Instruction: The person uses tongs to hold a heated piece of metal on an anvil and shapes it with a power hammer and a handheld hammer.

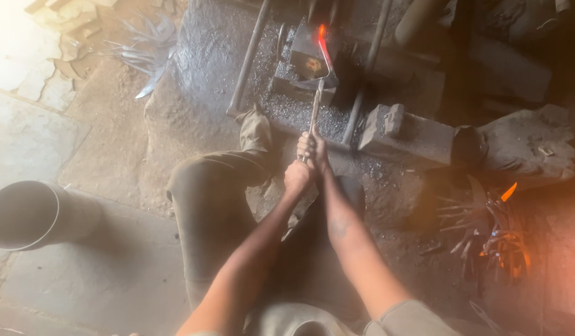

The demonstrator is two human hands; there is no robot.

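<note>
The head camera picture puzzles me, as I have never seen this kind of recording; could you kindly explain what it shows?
The camera sits on a person's head and looks down, so the two bare arms reaching forward are that person's own. The left hand and right hand both grip the long tongs, one behind the other. The tongs' far end holds a thin metal piece that glows orange-red, resting on a dark iron block set in sooty ground. Metal rods lie beside the block. At right, a pile of curved blades lies near an orange glow. At left stands a grey round container. The person's bent knee shows in between.
</note>
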